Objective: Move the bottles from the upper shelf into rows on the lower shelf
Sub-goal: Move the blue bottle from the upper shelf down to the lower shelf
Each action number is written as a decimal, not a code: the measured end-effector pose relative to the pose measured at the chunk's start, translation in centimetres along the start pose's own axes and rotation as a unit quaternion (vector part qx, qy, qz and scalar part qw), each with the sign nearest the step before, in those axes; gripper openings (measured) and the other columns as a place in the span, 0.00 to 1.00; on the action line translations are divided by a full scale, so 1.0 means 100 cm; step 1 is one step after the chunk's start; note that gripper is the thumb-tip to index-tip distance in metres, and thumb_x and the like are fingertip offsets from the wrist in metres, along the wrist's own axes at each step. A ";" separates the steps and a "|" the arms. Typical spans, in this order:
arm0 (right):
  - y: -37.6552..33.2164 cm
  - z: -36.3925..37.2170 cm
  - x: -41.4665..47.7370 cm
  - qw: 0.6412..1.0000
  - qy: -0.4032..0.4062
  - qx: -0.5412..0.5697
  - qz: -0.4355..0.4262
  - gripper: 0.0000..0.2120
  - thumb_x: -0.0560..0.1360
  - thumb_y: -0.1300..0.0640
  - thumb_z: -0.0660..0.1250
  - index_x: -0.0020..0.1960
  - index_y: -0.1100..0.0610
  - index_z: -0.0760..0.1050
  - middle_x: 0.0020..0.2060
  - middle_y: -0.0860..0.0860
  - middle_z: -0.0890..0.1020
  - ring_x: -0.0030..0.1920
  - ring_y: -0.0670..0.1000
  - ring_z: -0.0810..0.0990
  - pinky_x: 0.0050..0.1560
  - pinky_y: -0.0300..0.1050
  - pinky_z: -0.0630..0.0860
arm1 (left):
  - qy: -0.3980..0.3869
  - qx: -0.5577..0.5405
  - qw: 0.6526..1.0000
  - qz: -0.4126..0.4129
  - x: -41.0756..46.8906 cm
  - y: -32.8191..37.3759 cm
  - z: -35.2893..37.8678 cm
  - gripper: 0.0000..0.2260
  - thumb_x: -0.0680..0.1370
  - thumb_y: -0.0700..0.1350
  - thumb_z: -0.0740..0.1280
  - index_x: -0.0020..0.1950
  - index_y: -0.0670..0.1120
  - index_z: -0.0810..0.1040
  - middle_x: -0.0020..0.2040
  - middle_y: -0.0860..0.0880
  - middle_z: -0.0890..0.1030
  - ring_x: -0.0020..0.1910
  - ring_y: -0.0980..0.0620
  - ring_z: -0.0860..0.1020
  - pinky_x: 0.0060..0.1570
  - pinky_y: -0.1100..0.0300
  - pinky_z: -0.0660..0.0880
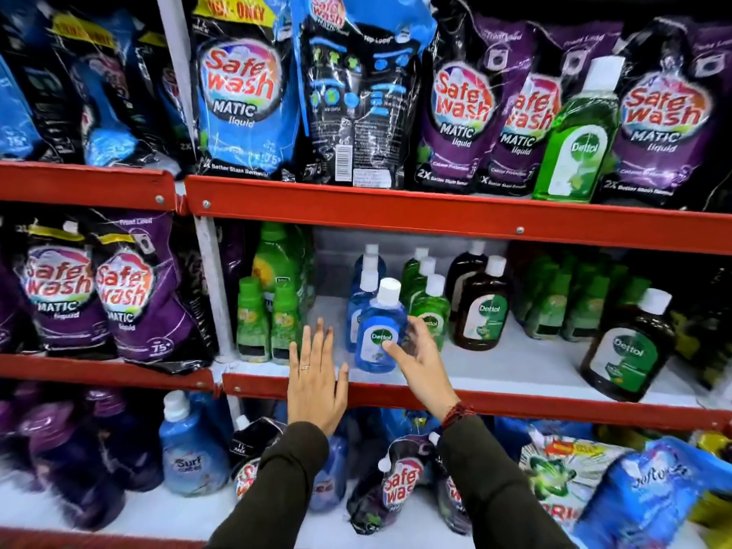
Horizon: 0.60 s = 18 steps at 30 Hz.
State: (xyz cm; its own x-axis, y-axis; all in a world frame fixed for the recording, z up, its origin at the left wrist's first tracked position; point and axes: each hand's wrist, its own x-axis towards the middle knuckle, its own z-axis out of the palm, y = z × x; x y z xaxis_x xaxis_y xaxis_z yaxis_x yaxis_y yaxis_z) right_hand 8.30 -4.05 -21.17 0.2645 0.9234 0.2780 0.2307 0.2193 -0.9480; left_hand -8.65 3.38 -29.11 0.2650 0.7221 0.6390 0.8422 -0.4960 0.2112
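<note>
A blue Dettol bottle [381, 330] with a white cap stands at the front of the lower shelf [515, 402], heading a row of blue bottles. My right hand [420, 358] wraps around its right side, thumb on the label. Just left of that bottle my left hand [315, 382] hovers open, fingers spread, holding nothing. A row of green Dettol bottles [429, 311] and a row of brown ones [481, 307] stand to the right. One tall green Dettol bottle [576, 136] is on the upper shelf [356, 208] among detergent pouches. A larger brown Dettol bottle [630, 346] stands apart at the right.
Purple and blue Safewash pouches [241, 97] fill the upper shelf. Small green-capped bottles [269, 322] stand left of the blue row, beside a white upright post [216, 295]. More green bottles [562, 299] sit at the back right. Pouches and Surf bottles [190, 457] crowd the bottom shelf.
</note>
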 end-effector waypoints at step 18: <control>0.031 0.028 0.031 0.998 0.007 -0.055 0.002 0.22 0.78 0.65 0.68 0.70 0.62 0.67 0.61 0.52 0.79 0.54 0.33 0.79 0.51 0.26 0.75 | 0.001 0.016 1.000 0.003 -0.002 -0.006 0.010 0.29 0.82 0.54 0.51 0.81 0.41 0.59 0.83 0.42 0.57 0.82 0.43 0.52 0.78 0.40 0.53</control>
State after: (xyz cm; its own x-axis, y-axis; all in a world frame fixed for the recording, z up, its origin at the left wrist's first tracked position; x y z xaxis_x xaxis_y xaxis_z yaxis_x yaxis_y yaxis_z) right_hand 7.23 0.40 -23.63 0.2780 0.9195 0.2778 0.3319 0.1795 -0.9261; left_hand -8.70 4.05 -30.12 0.2688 0.7188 0.6411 0.8553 -0.4842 0.1844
